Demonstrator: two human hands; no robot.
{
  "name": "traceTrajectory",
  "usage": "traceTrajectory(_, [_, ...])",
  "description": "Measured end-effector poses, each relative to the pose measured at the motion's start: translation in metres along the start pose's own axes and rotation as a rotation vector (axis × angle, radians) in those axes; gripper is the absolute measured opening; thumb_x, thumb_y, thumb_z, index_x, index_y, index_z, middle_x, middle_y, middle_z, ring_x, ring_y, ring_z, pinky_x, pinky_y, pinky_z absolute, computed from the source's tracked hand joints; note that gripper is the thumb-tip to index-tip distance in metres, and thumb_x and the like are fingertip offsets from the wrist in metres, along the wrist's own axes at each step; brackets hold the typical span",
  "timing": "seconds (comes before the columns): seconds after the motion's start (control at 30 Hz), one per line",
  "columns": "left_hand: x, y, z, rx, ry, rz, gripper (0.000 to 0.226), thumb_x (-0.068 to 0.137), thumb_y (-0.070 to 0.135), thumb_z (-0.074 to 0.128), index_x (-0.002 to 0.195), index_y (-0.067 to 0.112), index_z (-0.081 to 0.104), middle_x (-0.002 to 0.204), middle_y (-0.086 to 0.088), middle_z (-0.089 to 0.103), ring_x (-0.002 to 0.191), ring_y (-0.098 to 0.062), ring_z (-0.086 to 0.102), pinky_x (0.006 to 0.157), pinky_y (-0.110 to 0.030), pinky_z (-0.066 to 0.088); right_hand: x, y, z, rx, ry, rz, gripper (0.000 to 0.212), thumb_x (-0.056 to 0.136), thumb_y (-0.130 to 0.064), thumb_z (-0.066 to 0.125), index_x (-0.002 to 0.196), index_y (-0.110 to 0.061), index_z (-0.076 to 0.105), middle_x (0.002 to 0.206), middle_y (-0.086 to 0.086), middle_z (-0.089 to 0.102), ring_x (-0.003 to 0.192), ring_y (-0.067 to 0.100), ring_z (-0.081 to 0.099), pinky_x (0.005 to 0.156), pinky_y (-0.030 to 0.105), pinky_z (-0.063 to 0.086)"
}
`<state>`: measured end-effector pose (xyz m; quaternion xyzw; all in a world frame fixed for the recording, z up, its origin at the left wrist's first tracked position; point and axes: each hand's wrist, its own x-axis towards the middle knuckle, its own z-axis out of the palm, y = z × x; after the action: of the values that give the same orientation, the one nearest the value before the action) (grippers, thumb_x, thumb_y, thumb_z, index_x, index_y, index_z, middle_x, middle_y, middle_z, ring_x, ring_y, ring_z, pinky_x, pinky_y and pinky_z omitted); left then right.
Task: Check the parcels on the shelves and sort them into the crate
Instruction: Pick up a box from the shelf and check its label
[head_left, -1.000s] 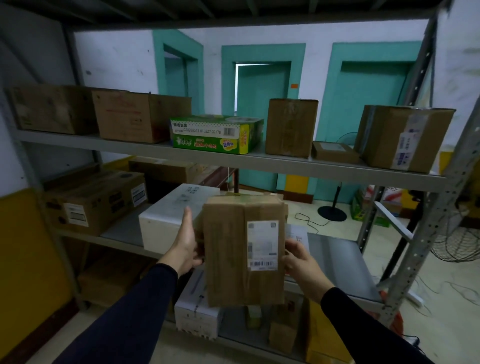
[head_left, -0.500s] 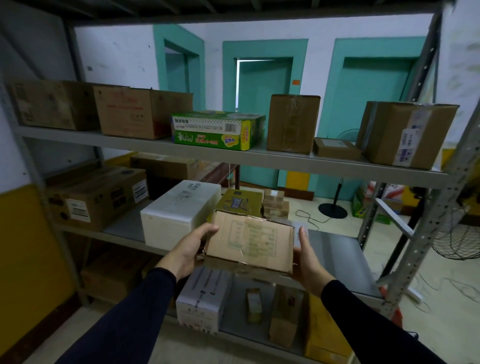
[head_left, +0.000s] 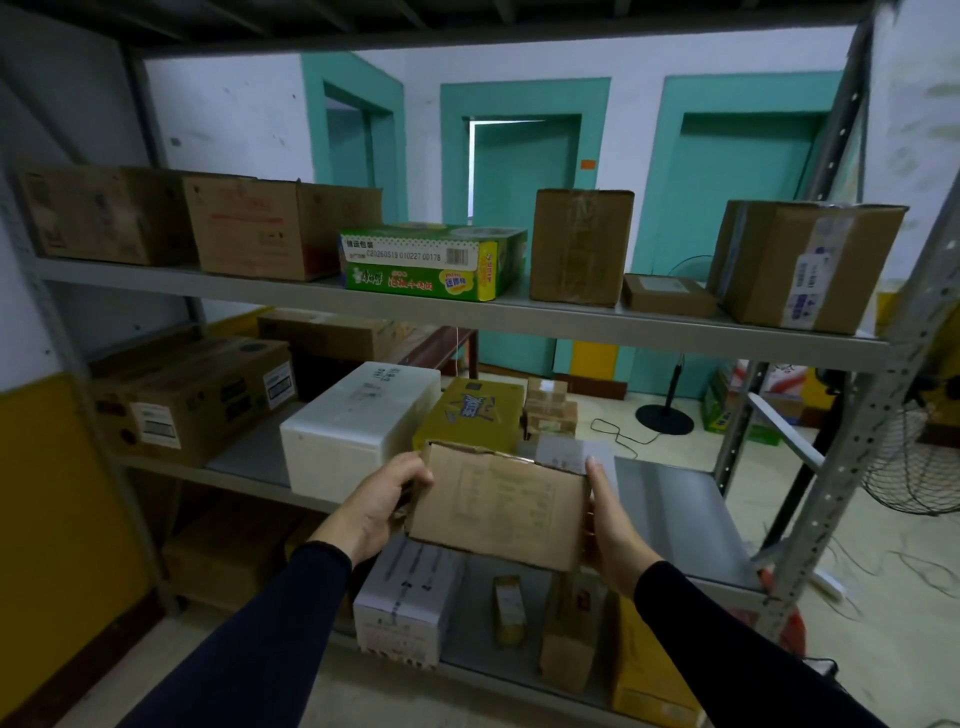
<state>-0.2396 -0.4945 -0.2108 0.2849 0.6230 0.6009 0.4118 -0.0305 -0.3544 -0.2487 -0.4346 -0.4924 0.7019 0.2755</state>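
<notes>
Top shelf (head_left: 519, 322): carried two brown cartons (head_left: 280, 228) at the left, a green box (head_left: 431, 262), an upright brown parcel (head_left: 579, 247), a flat small parcel (head_left: 667, 295) and a taped carton (head_left: 800, 265).
Middle shelf (head_left: 670, 499): bore a labelled carton (head_left: 197, 397), a white foam box (head_left: 358, 426) and a yellow box (head_left: 470, 413).
Bottom shelf (head_left: 467, 660): held a white carton (head_left: 408, 605) and small upright boxes (head_left: 566, 639).

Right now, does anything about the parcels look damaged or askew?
The brown parcel held between the left hand and right hand has a ragged, torn-looking top edge. The small flat box on the top shelf sits slightly skewed.
</notes>
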Motion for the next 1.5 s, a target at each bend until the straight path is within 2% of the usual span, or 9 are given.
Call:
traceTrajectory(0.2, [0.006,-0.005,-0.001,-0.105,0.043,-0.006,0.020,0.094,0.022,0.050,0.097,0.009,0.065,0.087,-0.007,0.065,0.089,-0.024,0.054,0.078,-0.036,0.041,0.006,0.006,-0.006,-0.029,-0.026,-0.070,0.019,0.100,-0.032,0.050,0.104,-0.014,0.055,0.104,0.013,0.054,0.099,0.028,0.053,0.090,0.039,0.043])
traceTrajectory(0.37, [0.009,-0.010,0.001,0.101,0.048,-0.013,0.042,0.099,0.022,0.058,0.139,0.015,0.050,0.118,-0.007,0.065,0.107,-0.023,0.061,0.079,-0.035,0.050,0.011,0.010,-0.004,-0.121,-0.030,-0.131,0.013,0.098,-0.020,0.050,0.105,-0.011,0.056,0.106,0.017,0.051,0.099,0.032,0.049,0.087,0.041,0.040])
traceTrajectory(0.6, [0.010,-0.012,0.002,0.059,0.020,0.015,0.060,0.096,0.002,0.057,0.151,0.015,0.036,0.119,-0.001,0.062,0.112,-0.018,0.059,0.096,-0.038,0.050,0.009,0.008,-0.002,-0.190,0.001,-0.150,0.012,0.098,-0.009,0.044,0.096,-0.007,0.055,0.102,0.017,0.053,0.094,0.031,0.048,0.085,0.039,0.040])
traceTrajectory(0.8, [0.009,-0.009,0.004,0.021,0.021,0.024,0.066,0.096,0.001,0.057,0.155,0.017,0.030,0.134,-0.010,0.055,0.117,-0.024,0.056,0.105,-0.044,0.046,0.006,0.008,-0.004,-0.209,-0.001,-0.154,0.014,0.097,-0.009,0.043,0.100,-0.007,0.057,0.103,0.019,0.055,0.090,0.030,0.050,0.081,0.038,0.042])
traceTrajectory(0.93, [0.007,-0.009,0.006,0.018,0.001,0.016,0.063,0.099,0.007,0.055,0.155,0.022,0.030,0.126,-0.005,0.057,0.106,-0.018,0.058,0.081,-0.032,0.050,0.010,0.010,-0.006,-0.174,-0.008,-0.146,0.023,0.101,-0.014,0.042,0.116,-0.008,0.057,0.113,0.017,0.056,0.103,0.031,0.053,0.092,0.040,0.044])
traceTrajectory(1.17, [0.011,-0.009,0.008,-0.148,0.087,-0.017,0.047,0.104,0.016,0.048,0.149,0.026,0.042,0.110,-0.002,0.063,0.102,-0.023,0.059,0.077,-0.039,0.050,0.010,-0.001,-0.004,-0.065,-0.015,-0.188,0.048,0.106,-0.057,0.029,0.146,-0.036,0.045,0.157,0.002,0.040,0.146,0.029,0.035,0.119,0.055,0.031])
traceTrajectory(1.3, [0.012,-0.013,0.003,-0.255,0.092,-0.095,0.047,0.104,0.016,0.047,0.150,0.025,0.042,0.123,-0.014,0.063,0.111,-0.035,0.060,0.093,-0.055,0.051,0.006,-0.013,-0.001,0.042,-0.067,-0.192,0.041,0.105,-0.045,0.045,0.145,-0.037,0.045,0.136,0.006,0.056,0.121,0.033,0.058,0.094,0.053,0.056])
traceTrajectory(1.4, [0.009,-0.014,0.003,-0.317,0.076,-0.114,0.046,0.104,0.015,0.047,0.149,0.022,0.041,0.119,-0.018,0.065,0.110,-0.037,0.061,0.097,-0.059,0.048,0.005,-0.013,-0.001,0.132,-0.076,-0.186,0.056,0.097,-0.049,0.057,0.146,-0.025,0.046,0.134,0.017,0.060,0.113,0.034,0.065,0.088,0.053,0.059])
traceTrajectory(1.5, [0.008,-0.015,0.003,-0.324,0.058,-0.109,0.045,0.104,0.014,0.046,0.148,0.022,0.042,0.119,-0.019,0.064,0.114,-0.040,0.059,0.104,-0.063,0.042,-0.002,-0.016,0.004,0.235,-0.163,-0.102,0.042,0.100,-0.051,0.050,0.130,-0.023,0.058,0.123,0.021,0.068,0.102,0.033,0.067,0.085,0.049,0.056])
